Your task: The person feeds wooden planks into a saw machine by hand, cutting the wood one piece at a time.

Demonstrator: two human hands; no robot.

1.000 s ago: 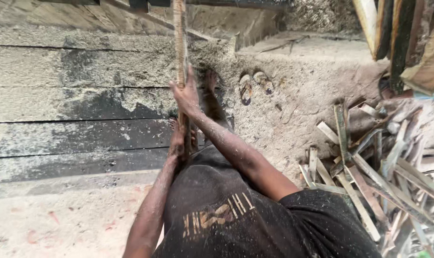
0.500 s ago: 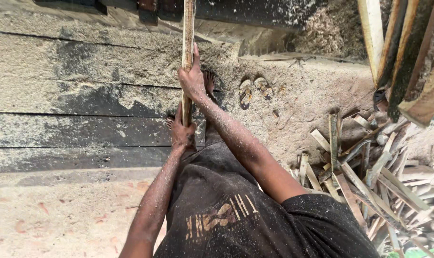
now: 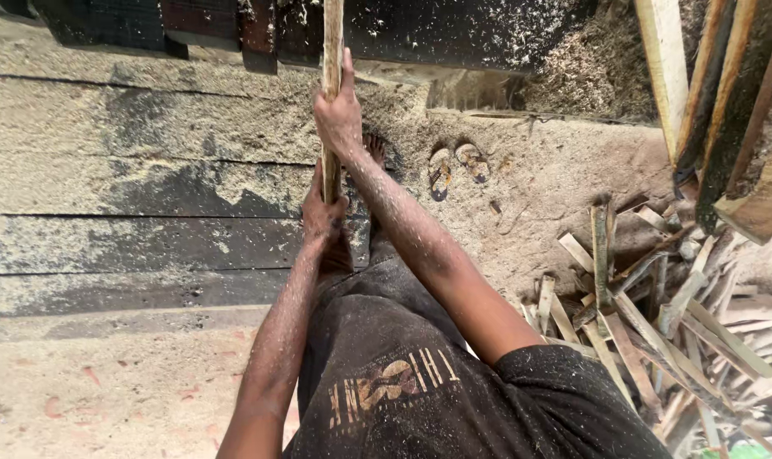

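Both hands grip 1 upright stick (image 3: 331, 51): right hand (image 3: 338, 110) high, left hand (image 3: 321, 212) below it, stacked to steady it above sawdust-covered planks (image 3: 131, 170). 2 sandals (image 3: 455, 165) lie beside; offcuts (image 3: 649, 314) sit well apart.

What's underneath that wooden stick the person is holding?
Below the stick, gripped by the right hand and left hand, lie sawdust-covered planks and a bare foot. The stick's lower end is hidden behind the left hand.
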